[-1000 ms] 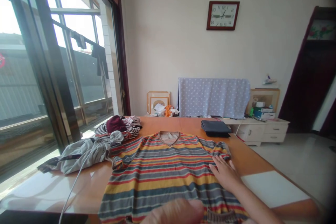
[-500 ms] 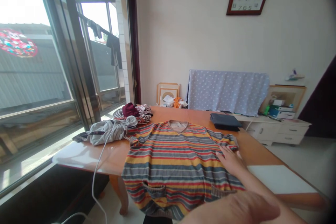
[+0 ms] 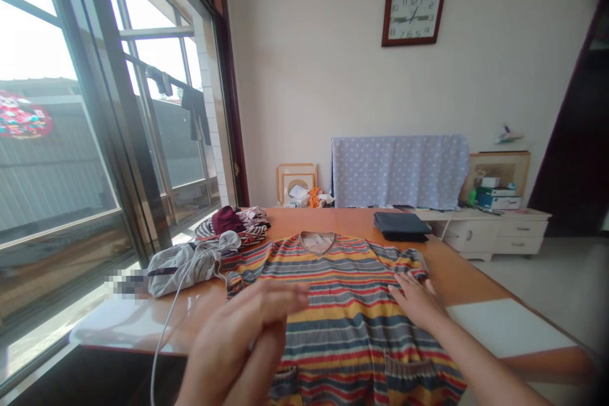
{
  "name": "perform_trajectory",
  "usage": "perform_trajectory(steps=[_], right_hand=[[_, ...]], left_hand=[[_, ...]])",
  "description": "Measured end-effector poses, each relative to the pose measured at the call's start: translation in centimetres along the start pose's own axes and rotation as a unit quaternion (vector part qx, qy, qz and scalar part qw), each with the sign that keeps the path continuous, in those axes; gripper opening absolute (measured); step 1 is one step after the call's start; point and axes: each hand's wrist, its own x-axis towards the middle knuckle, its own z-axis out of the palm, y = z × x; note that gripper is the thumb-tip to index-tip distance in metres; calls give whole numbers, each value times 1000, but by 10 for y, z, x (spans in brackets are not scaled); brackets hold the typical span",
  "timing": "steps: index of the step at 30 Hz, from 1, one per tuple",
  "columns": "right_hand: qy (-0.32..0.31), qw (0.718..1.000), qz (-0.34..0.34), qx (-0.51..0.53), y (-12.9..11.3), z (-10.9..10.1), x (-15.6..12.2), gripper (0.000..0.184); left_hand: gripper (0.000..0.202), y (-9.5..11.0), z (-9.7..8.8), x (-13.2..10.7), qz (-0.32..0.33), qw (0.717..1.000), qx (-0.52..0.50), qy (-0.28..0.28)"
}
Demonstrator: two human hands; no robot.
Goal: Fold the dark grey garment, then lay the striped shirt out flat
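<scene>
A striped shirt in yellow, red and grey lies spread on the table, its neckline toward the far side and two pockets near me. My right hand rests flat on the shirt by the right sleeve, fingers spread. Over the shirt's left side, my left hand is raised close to the camera with its fingers stretched to the right and nothing in it. It covers part of the left side and part of the left pocket.
On the wooden table, a grey garment and a clothes pile lie at left. Dark folded cloth sits at back right, a white sheet at right. A white cable hangs over the left edge.
My left hand has moved left from low beside my right forearm to above the shirt's left side. My right hand stays on the shirt. The camera view has tilted up slightly.
</scene>
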Motion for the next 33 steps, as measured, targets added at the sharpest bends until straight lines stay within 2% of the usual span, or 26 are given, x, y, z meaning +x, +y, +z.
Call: perform_trajectory(steps=[2, 4, 7, 9, 12, 17, 25, 27, 30, 32, 33], right_hand=[[-2, 1000, 5, 2, -2, -2, -1, 68], [-4, 1000, 8, 2, -3, -4, -2, 68], [-10, 1000, 7, 1, -3, -6, -3, 69], [-15, 1000, 6, 1, -3, -7, -3, 70], [-21, 1000, 7, 3, -2, -6, -3, 72], [-26, 1000, 11, -3, -1, -3, -2, 73], [-34, 999, 27, -12, -6, -11, -3, 73], [-23, 999, 30, -14, -10, -14, -7, 76], [-14, 1000, 3, -8, -14, -12, -16, 80], [-16, 1000, -8, -5, -14, -8, -23, 81], [-16, 1000, -8, -5, -13, -6, -26, 81]], left_hand=[[35, -16, 25, 33, -72, 997, 14, -7], [44, -48, 59, 43, -130, 988, 64, -54], [62, -102, 102, 24, -182, 955, 176, -157], [69, -128, 116, 6, -207, 925, 239, -210], [75, -148, 116, -9, -180, 904, 292, -256], [74, -161, 97, -11, -161, 892, 309, -286], [75, -171, 95, -9, -170, 903, 274, -285], [72, -175, 94, -9, -185, 919, 242, -251], [66, -184, 89, -11, -217, 951, 175, -133], [65, -191, 84, -13, -246, 956, 144, -70], [65, -193, 81, -14, -259, 954, 138, -62]])
